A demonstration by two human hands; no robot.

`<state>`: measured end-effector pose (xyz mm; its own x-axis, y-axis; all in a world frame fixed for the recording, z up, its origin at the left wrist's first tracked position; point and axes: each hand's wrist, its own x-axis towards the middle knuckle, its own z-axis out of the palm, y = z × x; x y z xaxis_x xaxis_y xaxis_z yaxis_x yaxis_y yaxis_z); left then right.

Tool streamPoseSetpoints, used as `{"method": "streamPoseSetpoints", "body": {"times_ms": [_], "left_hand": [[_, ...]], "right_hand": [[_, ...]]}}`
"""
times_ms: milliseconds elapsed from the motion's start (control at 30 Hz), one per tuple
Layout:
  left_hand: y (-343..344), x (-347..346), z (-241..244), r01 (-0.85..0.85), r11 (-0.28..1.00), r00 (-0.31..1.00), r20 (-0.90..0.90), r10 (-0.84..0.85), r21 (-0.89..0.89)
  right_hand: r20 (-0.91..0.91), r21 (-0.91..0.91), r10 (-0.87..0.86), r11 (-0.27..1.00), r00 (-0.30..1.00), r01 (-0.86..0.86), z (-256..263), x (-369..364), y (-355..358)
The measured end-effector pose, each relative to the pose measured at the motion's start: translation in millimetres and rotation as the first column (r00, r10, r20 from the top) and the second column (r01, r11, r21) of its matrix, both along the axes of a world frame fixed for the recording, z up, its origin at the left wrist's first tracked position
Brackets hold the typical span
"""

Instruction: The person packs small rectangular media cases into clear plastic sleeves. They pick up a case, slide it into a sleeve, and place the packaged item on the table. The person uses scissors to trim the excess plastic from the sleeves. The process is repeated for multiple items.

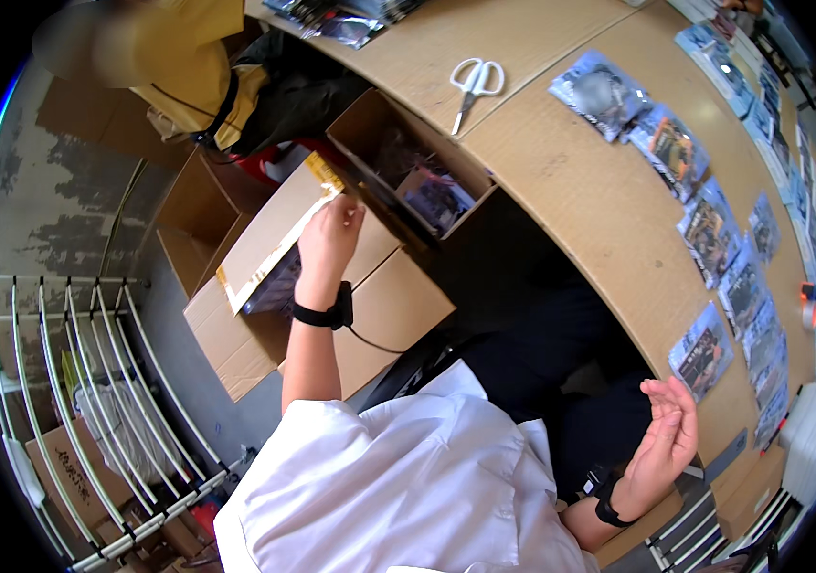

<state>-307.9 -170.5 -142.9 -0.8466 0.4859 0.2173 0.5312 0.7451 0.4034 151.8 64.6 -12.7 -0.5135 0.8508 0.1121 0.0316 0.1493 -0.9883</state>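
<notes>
My left hand point(332, 233) is at the taped edge of a flap on a cardboard box point(400, 301) with plastic-wrapped packets inside. Its fingers are curled, and whether they grip the flap point(272, 222) cannot be made out. My right hand point(673, 422) is raised at the table's near edge with nothing in it, its fingers slightly bent and apart from the thumb. Just beyond it lies a flat clear-plastic packet point(701, 351) with a printed card. More such packets point(710, 233) form a row along the wooden table point(565, 172).
White-handled scissors point(477, 79) lie near the table edge. Another open cardboard box point(465, 215) holds packets below it. A person in yellow clothing point(193, 64) is at the upper left. A white metal rack point(107, 401) stands at the lower left.
</notes>
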Motion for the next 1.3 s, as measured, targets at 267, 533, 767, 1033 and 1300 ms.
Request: {"method": "streamPoseSetpoints", "body": {"times_ms": [267, 533, 767, 1033, 1300], "left_hand": [[-154, -16, -36, -0.26, 0.904, 0.759, 0.506, 0.409, -0.34], [-185, -4, -98, -0.534, 0.838, 0.466, 0.789, 0.4, -0.11], [-193, 4, -67, -0.477, 0.852, 0.494, 0.737, 0.462, -0.214], [-108, 27, 116, -0.207, 0.862, 0.978, -0.124, 0.168, -0.463], [61, 146, 209, 0.189, 0.864, 0.778, 0.466, -0.422, 0.468]], "right_hand": [[0.066, 0.037, 0.129, 0.991, 0.989, -0.131, -4, -10, -8], [0.201, 0.26, 0.14, 0.947, 0.969, -0.191, 22, 41, -23], [0.135, 0.177, 0.086, 0.978, 0.987, -0.109, 17, 111, -29], [0.069, 0.156, 0.194, 0.967, 0.979, -0.202, 25, 121, -48], [0.105, 0.245, 0.384, 0.884, 0.917, -0.398, 20, 73, -37]]}}
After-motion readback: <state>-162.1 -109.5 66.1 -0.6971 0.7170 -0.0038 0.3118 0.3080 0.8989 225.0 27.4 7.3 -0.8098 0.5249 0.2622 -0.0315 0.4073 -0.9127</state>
